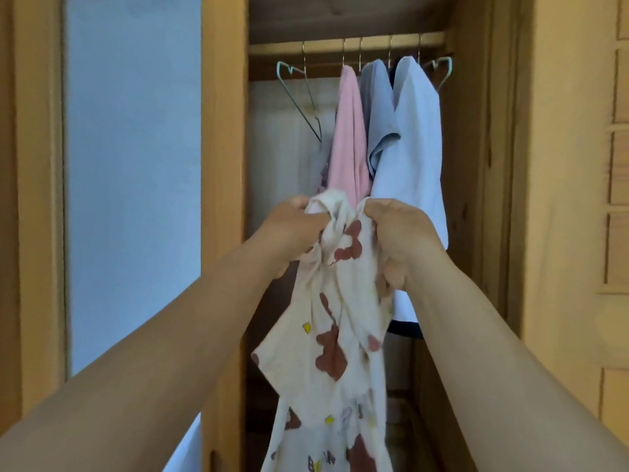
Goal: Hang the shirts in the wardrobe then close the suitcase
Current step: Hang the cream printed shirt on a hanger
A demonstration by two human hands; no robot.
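- Printed shirt [335,335]: soft, crumpled cream fabric with reddish-brown blotch shapes, small yellow marks and faint lettering near the hem. It is held up in front of the open wardrobe [224,165], below the level of the rail [347,46].
- Orientation: the long axis of the printed shirt runs vertically. The bunched upper end points up toward the rail, and the hem leaves the bottom edge of the view. A loose flap, apparently a sleeve, spreads out to the lower left.
- Left hand [292,229]: the fingers are clenched around the upper left part of the bunched fabric, with the back of the hand toward the camera.
- Right hand [398,233]: the fingers are curled tightly on the upper right part of the same fabric, with the thumb pressed into the cloth lower down. The two hands are set close together with gathered cloth between them.
- Wardrobe: built of warm-toned wood with visible grain; the interior is open. A pale round rail runs across the top.
- Hung garments: a pink shirt [349,137], a grey-blue shirt [379,114] and a pale blue shirt [413,148] hang side by side on thin wire hooks, draped in smooth folds and touching one another.
- Empty hangers: a thin wire hanger [299,97] with a pale green, heart-shaped end hangs tilted at the left of the rail. A similar heart-shaped hanger end [442,71] shows at the far right.
- Door panel [132,182]: a smooth, flat, light blue surface framed in wood is seen at the left.
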